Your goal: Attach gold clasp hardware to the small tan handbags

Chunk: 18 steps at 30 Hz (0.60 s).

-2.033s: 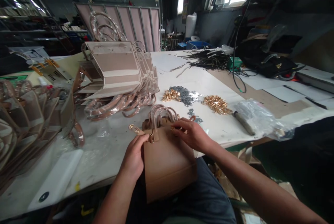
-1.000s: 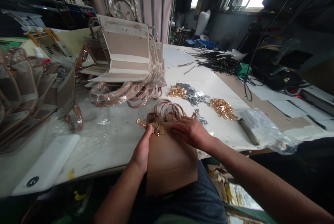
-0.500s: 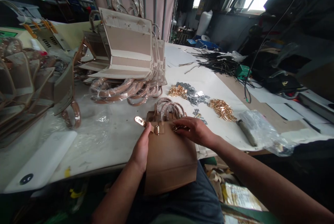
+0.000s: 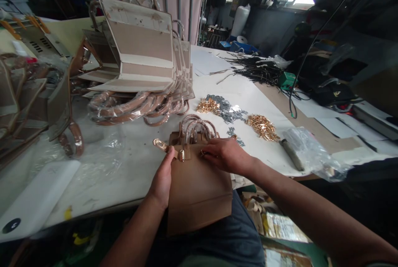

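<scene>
A brown handbag panel (image 4: 199, 188) leans at the table's front edge, its lower part over my lap. Film-wrapped handles (image 4: 200, 128) rise behind its top edge. My left hand (image 4: 162, 178) is closed on the panel's left edge, thumb on the front. Beside that thumb, a strap with a gold slotted plate (image 4: 160, 144) sticks out to the left. A gold clasp (image 4: 182, 156) sits upright near the panel's top. My right hand (image 4: 224, 155) rests at the upper right, fingers pinched on a small gold fitting, partly hidden under them.
Flat bag pieces (image 4: 146, 47) with wrapped handles are stacked behind to the left. Piles of silver plates (image 4: 228, 109) and gold fittings (image 4: 263, 127) lie ahead. A dark rod (image 4: 292, 155) lies beside a plastic bag (image 4: 317, 155) on the right, a white device (image 4: 46, 192) on the left.
The whole view has shifted slightly, so the table's contents appear further left. Both hands keep their places on the handbag panel; the right fingers show a little more of the gold fitting.
</scene>
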Tool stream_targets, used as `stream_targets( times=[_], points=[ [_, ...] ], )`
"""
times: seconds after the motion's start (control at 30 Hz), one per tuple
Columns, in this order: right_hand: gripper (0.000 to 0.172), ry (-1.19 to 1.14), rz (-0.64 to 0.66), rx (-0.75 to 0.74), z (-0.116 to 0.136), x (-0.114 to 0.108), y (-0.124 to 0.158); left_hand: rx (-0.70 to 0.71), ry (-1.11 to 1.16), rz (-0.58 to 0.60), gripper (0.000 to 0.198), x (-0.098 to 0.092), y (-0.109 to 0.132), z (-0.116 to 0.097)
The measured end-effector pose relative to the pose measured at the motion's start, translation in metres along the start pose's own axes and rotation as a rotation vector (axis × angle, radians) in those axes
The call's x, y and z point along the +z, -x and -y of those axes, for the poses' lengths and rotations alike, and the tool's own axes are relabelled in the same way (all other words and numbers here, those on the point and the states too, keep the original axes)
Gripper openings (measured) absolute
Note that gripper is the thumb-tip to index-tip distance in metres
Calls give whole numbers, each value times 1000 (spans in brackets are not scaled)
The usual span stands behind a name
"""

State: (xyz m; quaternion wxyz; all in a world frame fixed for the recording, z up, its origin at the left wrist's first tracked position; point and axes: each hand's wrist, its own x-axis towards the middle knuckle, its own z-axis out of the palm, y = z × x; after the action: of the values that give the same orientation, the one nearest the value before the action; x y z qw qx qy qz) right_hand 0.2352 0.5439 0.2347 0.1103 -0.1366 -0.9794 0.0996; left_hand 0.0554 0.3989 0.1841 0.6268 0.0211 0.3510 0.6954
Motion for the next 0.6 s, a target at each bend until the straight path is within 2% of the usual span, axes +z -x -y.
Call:
stream_targets(
  times=[0.13,0.27,0.4,0.6],
  points=[
    [3,82,27,68,3,3,-2,62,11,-20,61,3,0,-3],
    [12,-81,58,48,-9,-2,-3,-62,45,22,57,7,2,-4],
    [10,-280,106,-11,-23,-12,-6,-131,101,24,57,14,6,-7],
    [11,-305,74,6,-25,-12,-7,-149,83,-50,59,26,8,-12]
  ],
)
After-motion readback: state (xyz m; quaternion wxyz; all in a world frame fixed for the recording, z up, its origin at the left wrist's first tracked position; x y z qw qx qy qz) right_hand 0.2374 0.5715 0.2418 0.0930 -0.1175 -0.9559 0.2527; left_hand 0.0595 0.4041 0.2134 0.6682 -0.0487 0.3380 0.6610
